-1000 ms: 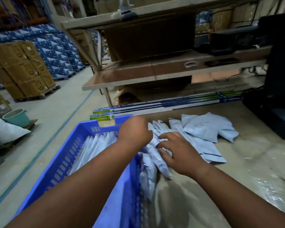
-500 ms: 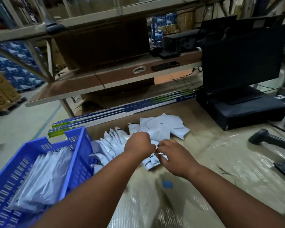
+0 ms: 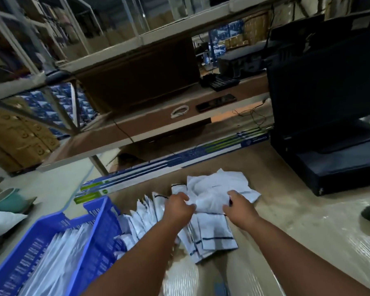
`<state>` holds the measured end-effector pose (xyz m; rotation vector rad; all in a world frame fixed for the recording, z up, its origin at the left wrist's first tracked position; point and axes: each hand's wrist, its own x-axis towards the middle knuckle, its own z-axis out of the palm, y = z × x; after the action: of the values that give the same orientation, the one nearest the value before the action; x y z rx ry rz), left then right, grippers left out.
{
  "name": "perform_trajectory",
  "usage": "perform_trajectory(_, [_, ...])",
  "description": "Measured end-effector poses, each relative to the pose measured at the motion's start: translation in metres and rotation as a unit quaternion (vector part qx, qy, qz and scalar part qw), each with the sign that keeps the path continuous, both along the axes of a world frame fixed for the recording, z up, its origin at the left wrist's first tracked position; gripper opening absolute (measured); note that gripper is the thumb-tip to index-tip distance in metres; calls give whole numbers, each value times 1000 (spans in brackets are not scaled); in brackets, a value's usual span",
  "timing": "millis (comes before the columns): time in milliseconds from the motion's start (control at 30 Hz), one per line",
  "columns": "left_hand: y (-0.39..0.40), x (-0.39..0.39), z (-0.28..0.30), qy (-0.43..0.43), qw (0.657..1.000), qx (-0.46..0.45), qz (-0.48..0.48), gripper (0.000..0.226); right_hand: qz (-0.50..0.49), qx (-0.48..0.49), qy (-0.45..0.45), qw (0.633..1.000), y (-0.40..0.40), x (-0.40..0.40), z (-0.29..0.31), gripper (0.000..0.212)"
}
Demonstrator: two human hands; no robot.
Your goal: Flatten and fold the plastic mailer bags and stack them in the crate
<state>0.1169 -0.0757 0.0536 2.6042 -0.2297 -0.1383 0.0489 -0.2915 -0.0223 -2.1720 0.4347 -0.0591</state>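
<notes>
The left hand [image 3: 179,207] and the right hand [image 3: 238,205] each pinch an opposite edge of one crumpled white mailer bag [image 3: 209,199], fingers curled onto the plastic; motion blur makes the exact finger placement uncertain. The bag is stretched between the two hands, its long axis running roughly left to right across the person's front, raised just above the table [image 3: 297,221].

Directly behind it lies a loose heap of unfolded bags [image 3: 222,180]. Beneath and nearer the person, a fanned row of folded bags [image 3: 214,233] rests on the table, overlapping one another.

The blue crate [image 3: 90,238] stands at the table's left end, well to the left of the held bag, already holding upright folded bags [image 3: 58,257]. The left hand is the nearer to it; any transfer would likely travel leftward.

A black monitor [image 3: 320,82] occupies the table's right rear.
</notes>
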Motion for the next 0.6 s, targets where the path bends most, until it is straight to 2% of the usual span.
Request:
perform_trajectory(67, [-9, 18, -8, 16, 1000, 5, 7, 46, -19, 41, 9, 999, -2, 16, -8, 59])
perform_trajectory(167, [-20, 31, -14, 33, 999, 6, 23, 58, -55, 118, 22, 991, -1, 29, -22, 39])
perform_trajectory(200, [-21, 34, -15, 31, 999, -3, 35, 56, -68, 141, 22, 987, 0, 30, -21, 34])
perform_trajectory(333, [-20, 38, -12, 67, 992, -70, 86, 40, -124, 277, -20, 952, 1, 17, -12, 38])
perform_trajectory(433, [-8, 24, -2, 125, 968, -205, 79, 22, -65, 341, -41, 937, -1, -12, 9, 23])
perform_trajectory(500, [2, 3, 8, 141, 949, -278, 49, 13, -32, 364, -79, 928, -4, -30, 12, 22])
perform_trajectory(600, [14, -26, 10, 112, 950, -292, 8, 14, -8, 353, -104, 930, -1, -51, 15, 22])
